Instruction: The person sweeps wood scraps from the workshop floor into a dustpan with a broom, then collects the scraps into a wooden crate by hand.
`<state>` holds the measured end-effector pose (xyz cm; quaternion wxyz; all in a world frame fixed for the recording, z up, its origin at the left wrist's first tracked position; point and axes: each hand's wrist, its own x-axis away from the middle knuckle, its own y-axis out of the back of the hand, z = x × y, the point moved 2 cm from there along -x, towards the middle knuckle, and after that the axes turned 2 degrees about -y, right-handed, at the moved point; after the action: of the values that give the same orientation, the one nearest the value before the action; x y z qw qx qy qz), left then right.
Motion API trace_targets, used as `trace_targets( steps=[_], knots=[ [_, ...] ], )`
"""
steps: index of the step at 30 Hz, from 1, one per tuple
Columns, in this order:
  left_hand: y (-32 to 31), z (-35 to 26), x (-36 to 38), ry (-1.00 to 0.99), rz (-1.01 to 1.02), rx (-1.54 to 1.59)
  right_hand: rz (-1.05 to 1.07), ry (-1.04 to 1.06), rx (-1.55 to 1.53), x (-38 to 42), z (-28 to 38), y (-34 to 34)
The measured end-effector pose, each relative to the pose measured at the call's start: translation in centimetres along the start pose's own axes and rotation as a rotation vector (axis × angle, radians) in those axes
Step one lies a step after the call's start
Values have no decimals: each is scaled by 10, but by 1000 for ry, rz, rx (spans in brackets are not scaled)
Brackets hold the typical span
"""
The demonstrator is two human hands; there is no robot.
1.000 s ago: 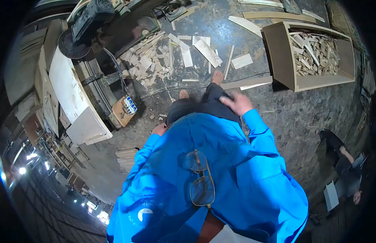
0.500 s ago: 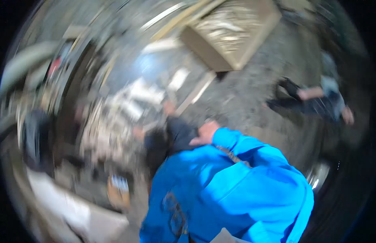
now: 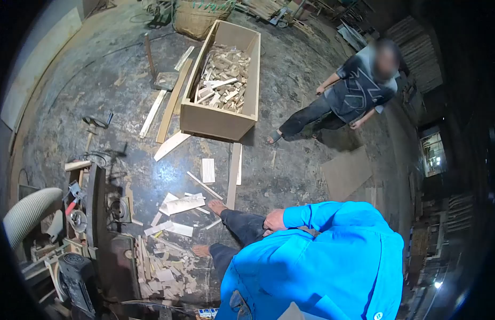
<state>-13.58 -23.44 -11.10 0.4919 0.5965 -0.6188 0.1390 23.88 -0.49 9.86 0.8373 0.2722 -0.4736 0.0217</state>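
My right hand [image 3: 274, 219] shows at the end of a bright blue sleeve [image 3: 306, 215], low beside my dark trousers [image 3: 242, 225]. Its back faces up; the fingers curl down out of sight at the jacket's edge, and whether they hold anything is hidden. My left hand is not in view; the blue jacket [image 3: 333, 256] fills that side. My bare feet [image 3: 217, 206] stand beside loose pale wood boards [image 3: 184, 204] on the floor. A heap of wood offcuts [image 3: 165, 274] lies to their left.
A long wooden box [image 3: 218, 121] full of wood scraps stands ahead, with long strips [image 3: 174, 101] beside it. Another person [image 3: 357, 88] stands to its right. Machinery [image 3: 77, 277] with a ribbed hose [image 3: 33, 213] is at left. A flat sheet [image 3: 347, 169] lies on the floor.
The view has turned and sharpened from a blur. The box now appears further left and more upright, and the other person shows more fully. My right hand stays low by my leg.
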Motion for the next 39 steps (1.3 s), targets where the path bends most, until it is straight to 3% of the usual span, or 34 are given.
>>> trace_targets(
  steps=[4, 15, 22, 30, 39],
  knots=[
    [16, -33, -16, -80, 18, -45, -78, -19, 4, -2, -6, -13],
    [51, -204, -62, -248, 74, -197, -207, -91, -176, 14, -68, -15],
    [49, -278, -83, -241, 79, -255, -235, -66, -281, 19, -105, -1],
    [57, -271, -80, -202, 134, -259, -183, 9, -261, 11, -116, 16],
    [56, -193, -63, -150, 216, -149, -85, -62, -199, -4, -91, -1]
  ],
)
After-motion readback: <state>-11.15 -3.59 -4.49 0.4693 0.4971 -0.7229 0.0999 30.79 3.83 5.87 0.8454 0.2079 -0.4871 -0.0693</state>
